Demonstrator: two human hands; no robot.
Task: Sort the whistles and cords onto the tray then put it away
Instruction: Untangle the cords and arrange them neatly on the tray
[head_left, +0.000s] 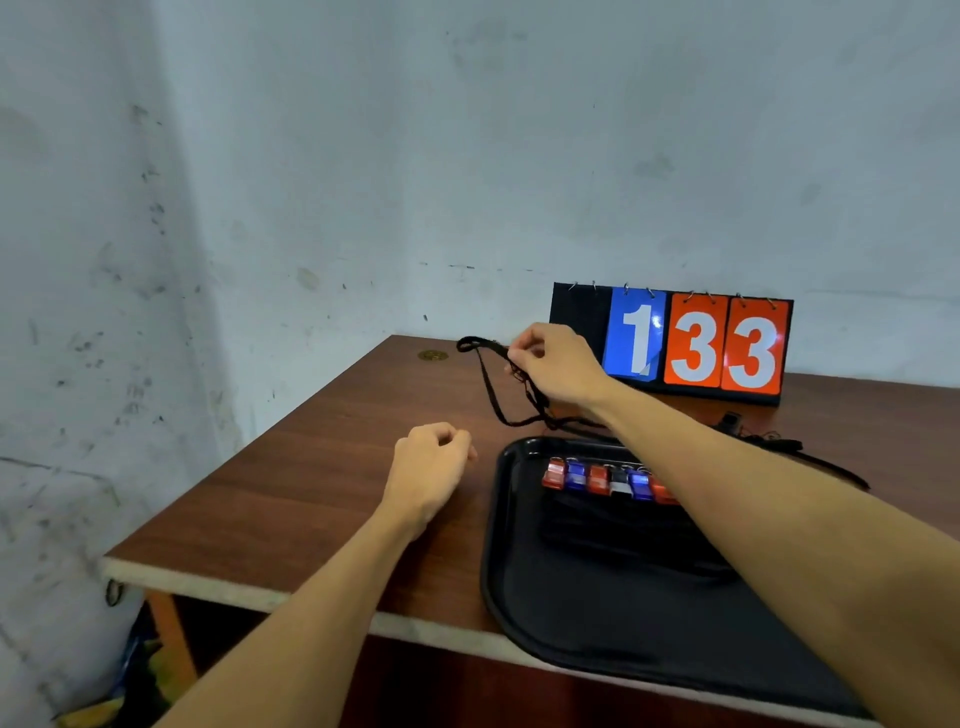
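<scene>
The left hand (431, 467) hangs over the table (311, 467) with its forearm stretched forward, its fingers loosely curled and holding nothing. Just beyond and right of it, a thin black woven cord (488, 387) loops up off the wood. The right hand (556, 364), reaching farther out, pinches the cord between thumb and fingertips. Under the right forearm lies a glossy black plastic tray (498, 519) with rounded corners. It holds a row of red, blue and white whistles (597, 478), with dark folded cords (613, 525) nearer the person. Behind the right hand stands a flip scoreboard (696, 343) showing 1, 3, 3. Right of the forearm, more cord (779, 444) trails on the brown wood-grain tabletop. A stained pale wall (467, 156) forms the corner.
</scene>
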